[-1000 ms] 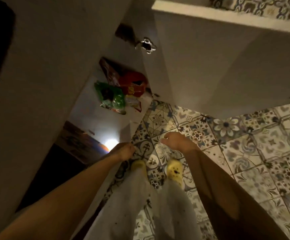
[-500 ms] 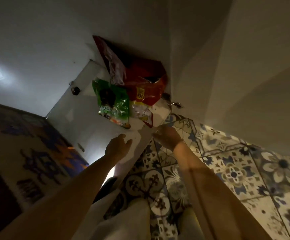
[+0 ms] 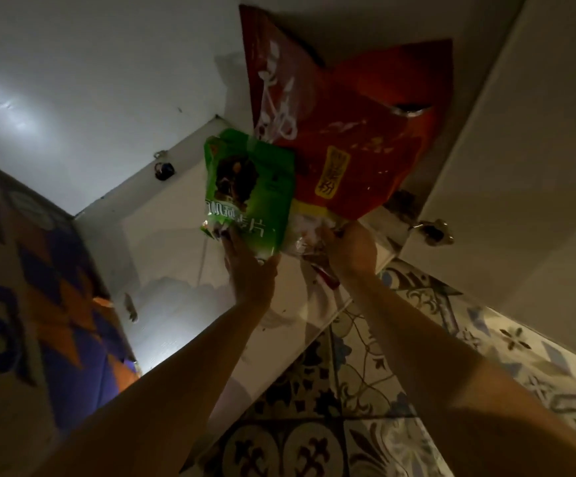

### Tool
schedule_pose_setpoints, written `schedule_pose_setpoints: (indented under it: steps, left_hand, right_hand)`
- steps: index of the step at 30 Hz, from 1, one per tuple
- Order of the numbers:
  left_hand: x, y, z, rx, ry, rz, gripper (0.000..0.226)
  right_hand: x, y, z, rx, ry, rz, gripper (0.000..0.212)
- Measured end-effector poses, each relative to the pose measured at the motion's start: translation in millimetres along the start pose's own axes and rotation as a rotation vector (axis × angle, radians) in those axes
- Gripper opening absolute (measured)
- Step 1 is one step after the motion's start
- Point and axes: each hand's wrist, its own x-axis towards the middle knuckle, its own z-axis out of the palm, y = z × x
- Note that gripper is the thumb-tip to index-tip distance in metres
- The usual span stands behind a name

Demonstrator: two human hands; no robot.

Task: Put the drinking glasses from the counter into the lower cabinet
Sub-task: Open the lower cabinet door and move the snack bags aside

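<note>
I look into the open lower cabinet (image 3: pixel 162 256), a white box with a pale shelf floor. On that floor lie a green food packet (image 3: pixel 250 191), a large red bag (image 3: pixel 355 139) and a clear crinkled packet (image 3: pixel 305 232). My left hand (image 3: pixel 250 273) grips the near edge of the green packet. My right hand (image 3: pixel 347 249) is closed on the clear packet under the red bag. No drinking glass is in view.
The open cabinet door (image 3: pixel 507 160) with its metal hinge (image 3: pixel 433 230) stands at the right. Patterned floor tiles (image 3: pixel 365 390) lie below. A patterned orange and blue surface (image 3: pixel 38 304) fills the left edge. The light is dim.
My view has dropped closer into the cabinet. Both hands have reached forward from the shelf's front edge and closed on the packets.
</note>
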Motion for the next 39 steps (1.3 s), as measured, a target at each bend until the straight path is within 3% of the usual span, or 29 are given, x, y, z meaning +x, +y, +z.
schedule_pose_setpoints:
  steps: [4,11,17,23,30,39]
  left_hand:
    - [0.5,-0.5,7.5,-0.098,0.078,0.014,0.093]
    - [29.5,0.4,13.9,-0.225,0.126,-0.060,0.095]
    - [63.0,-5.0,17.5,-0.110,0.227,-0.094,0.094]
    - [108.7,-15.0,5.7,-0.050,0.233,-0.112,0.096]
    - [168.0,-27.8,-28.1,0.028,0.140,-0.053,0.095]
    - [210.5,-38.9,-66.7,0.070,-0.100,-0.004,0.089]
  right_hand:
    - [10.3,-4.1,13.2,-0.044,0.080,-0.028,0.031]
    - [34.0,-20.2,28.9,-0.080,0.073,-0.088,0.033]
    - [62.7,-37.8,54.3,-0.099,0.050,-0.200,0.027]
    - [91.3,-65.9,83.2,-0.128,0.045,-0.270,0.038]
    - [119.1,-92.6,113.4,-0.053,0.007,-0.337,0.038]
    - [147.0,-126.1,140.8,-0.099,-0.071,-0.341,0.042]
